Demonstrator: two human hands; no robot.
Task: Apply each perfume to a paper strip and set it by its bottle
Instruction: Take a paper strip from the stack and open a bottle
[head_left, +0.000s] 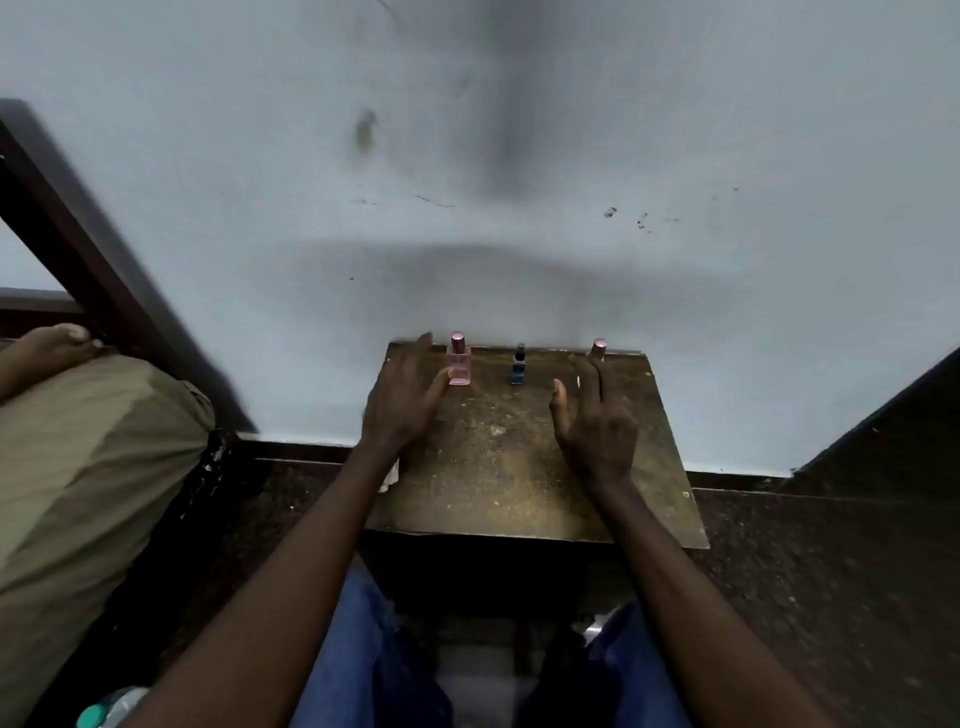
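I read this as a plain room in a home: a scuffed pale blue wall (519, 156) fills the upper frame, a small worn wooden table (493, 467) stands against it, dark speckled floor (831, 597) lower right, an olive cushion (88, 457) at left.

Three bottles stand in a row along the tabletop (498, 467) rear edge, against the wall (519, 156): left bottle (459, 359), middle bottle (518, 364), right bottle (598, 349). Left hand (402, 397) lies beside the left bottle; right hand (595, 415) before the right bottle, partly hiding it.
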